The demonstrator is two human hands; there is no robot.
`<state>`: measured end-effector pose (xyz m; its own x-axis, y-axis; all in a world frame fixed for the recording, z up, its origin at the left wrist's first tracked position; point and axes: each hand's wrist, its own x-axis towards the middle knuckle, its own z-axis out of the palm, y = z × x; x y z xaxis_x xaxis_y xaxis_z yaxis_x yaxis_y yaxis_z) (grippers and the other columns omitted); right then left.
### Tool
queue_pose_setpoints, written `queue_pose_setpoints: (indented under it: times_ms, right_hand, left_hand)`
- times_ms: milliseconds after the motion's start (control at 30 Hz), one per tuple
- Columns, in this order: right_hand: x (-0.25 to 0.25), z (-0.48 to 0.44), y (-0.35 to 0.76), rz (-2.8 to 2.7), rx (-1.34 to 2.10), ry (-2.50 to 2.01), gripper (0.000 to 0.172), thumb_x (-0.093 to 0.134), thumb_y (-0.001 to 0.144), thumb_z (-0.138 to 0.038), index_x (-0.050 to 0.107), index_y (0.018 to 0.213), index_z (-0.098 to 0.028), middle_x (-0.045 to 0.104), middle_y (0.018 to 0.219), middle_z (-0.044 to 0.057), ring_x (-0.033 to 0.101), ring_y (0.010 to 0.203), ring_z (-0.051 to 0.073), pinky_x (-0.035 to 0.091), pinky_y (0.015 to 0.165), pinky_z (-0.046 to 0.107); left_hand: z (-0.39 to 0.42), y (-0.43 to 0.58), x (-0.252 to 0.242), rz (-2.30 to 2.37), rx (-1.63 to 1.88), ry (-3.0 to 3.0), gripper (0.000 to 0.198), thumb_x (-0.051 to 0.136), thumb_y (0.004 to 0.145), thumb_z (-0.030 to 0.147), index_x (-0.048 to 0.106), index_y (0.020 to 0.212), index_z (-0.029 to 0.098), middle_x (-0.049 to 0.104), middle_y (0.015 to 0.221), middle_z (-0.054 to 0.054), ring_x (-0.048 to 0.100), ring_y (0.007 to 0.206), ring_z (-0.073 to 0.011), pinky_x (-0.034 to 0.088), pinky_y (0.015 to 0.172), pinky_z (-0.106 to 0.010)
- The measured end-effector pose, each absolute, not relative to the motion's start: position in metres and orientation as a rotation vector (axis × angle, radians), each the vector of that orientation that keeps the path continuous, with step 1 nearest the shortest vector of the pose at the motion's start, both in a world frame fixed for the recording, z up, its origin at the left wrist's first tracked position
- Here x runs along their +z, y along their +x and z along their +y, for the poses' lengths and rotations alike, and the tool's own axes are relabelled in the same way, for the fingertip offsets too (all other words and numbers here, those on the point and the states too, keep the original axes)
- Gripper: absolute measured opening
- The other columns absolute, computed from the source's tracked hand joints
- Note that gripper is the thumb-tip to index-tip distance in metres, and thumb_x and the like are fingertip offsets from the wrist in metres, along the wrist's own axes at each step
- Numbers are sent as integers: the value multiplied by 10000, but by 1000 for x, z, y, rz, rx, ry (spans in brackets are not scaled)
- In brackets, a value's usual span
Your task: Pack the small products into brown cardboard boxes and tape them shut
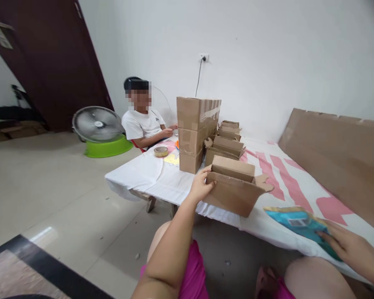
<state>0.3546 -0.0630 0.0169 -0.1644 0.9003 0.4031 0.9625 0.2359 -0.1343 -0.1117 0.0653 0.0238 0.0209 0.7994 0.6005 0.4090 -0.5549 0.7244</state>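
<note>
From the right hand (pixel 344 244), clamped on a blue packet (pixel 299 223), the packet's long axis runs leftward toward the open box (pixel 233 195). The left hand (pixel 202 187) grips this box's left end; its mouth faces up, its length reaching rightward along the table edge (pixel 220 217). Patterned cloth (pixel 288 180) stretches beyond the right grip; the left forearm (pixel 179 241) extends forward.

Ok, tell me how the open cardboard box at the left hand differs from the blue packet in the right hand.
The cardboard box is plain brown; the blue packet has a yellowish edge and a pale patch. The cardboard box has straight, upstanding walls, whereas the blue packet looks like a thin pouch. Both are held one-handed: the box by the left hand, the packet by the right hand.
</note>
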Motion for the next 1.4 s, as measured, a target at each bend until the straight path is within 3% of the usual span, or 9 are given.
queue_pose_setpoints:
  times_ms: [133, 267, 500, 767, 1067, 1400]
  right_hand:
    - [20, -61, 319, -2361, -101, -1654, 368, 392, 887, -399, 690, 1078, -301, 665, 1168, 78, 620, 1051, 271, 478, 907, 420]
    - [15, -46, 291, -2484, -188, -1602, 310, 427, 892, -352, 706, 1012, -291, 695, 1104, 46, 596, 1063, 259, 381, 963, 467]
    - [-21, -13, 247, -2072, -478, -1737, 448, 389, 895, -309, 501, 1312, -191, 506, 1362, 127, 390, 1292, 284, 274, 1046, 485]
    - [-60, -13, 216, -1901, -497, -1644, 495, 305, 919, -401, 440, 1351, -198, 326, 1485, 129, 206, 1393, 302, 211, 1086, 516]
    - [-63, -18, 215, -1873, -433, -1601, 501, 356, 908, -379, 411, 1372, -199, 297, 1497, 128, 220, 1384, 324, 241, 1082, 524]
    - [-54, -22, 220, -1746, -379, -1471, 399, 368, 910, -350, 468, 1258, -183, 442, 1353, 151, 328, 1323, 294, 277, 1068, 483]
  left_hand:
    - [64, -104, 22, 1408, 1475, 1996, 132, 625, 774, 257, 670, 890, 212, 626, 1184, -73, 552, 1135, -245, 392, 1006, -458]
    - [67, -95, 21, 1534, 1511, 1946, 269, 517, 864, 352, 640, 694, 183, 638, 1130, -79, 577, 1065, -233, 415, 958, -420]
    - [79, -87, 15, 1595, 1631, 1832, 308, 576, 807, 385, 581, 581, 176, 633, 998, -77, 599, 923, -215, 454, 872, -360]
    - [77, -80, 14, 1562, 1651, 1809, 248, 574, 808, 357, 559, 641, 175, 589, 995, -85, 573, 957, -221, 442, 917, -369]
    - [78, -70, 7, 1604, 1692, 1708, 163, 602, 781, 322, 600, 749, 162, 523, 1026, -87, 522, 1030, -232, 407, 985, -392]
    - [80, -61, 0, 1613, 1712, 1719, 154, 602, 772, 319, 613, 772, 166, 531, 1082, -91, 500, 1077, -241, 378, 1005, -405]
